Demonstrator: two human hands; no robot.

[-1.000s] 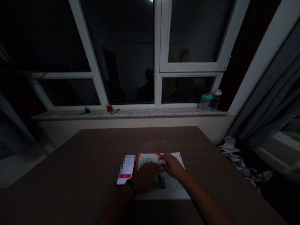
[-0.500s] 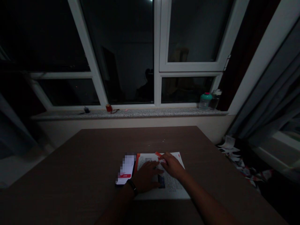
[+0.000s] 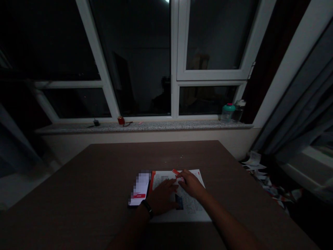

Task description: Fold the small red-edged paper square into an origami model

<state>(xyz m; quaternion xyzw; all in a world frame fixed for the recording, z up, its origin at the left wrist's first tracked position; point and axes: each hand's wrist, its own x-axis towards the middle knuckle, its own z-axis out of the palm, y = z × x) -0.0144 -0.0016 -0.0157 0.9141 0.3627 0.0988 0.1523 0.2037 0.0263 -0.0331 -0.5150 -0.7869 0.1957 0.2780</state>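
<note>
A printed page (image 3: pixel 194 206) with text, small pictures and an orange left edge lies on the table under both hands. My left hand (image 3: pixel 162 197) rests on its left part with the fingers stretched out, a dark band around the wrist. My right hand (image 3: pixel 191 184) is closed near the page's upper middle, thumb and fingers pinched on a small red-and-white piece (image 3: pixel 175 171). One end of that piece sticks out past the fingertips; the rest is mostly covered. Just left of the page lies a phone (image 3: pixel 140 189) with its screen lit, partly blurred out.
The brown table (image 3: pixel 104 166) runs up to the wall below a window. On the stone sill (image 3: pixel 158 125) stand a small red jar (image 3: pixel 121 120), a dark small bottle (image 3: pixel 96 122) and two drink bottles (image 3: pixel 228 111). Papers (image 3: pixel 253 159) lie in a heap to the right.
The fingers of my left hand have shifted slightly on the page. My right hand stays in nearly the same place, and the page and phone have not moved.
</note>
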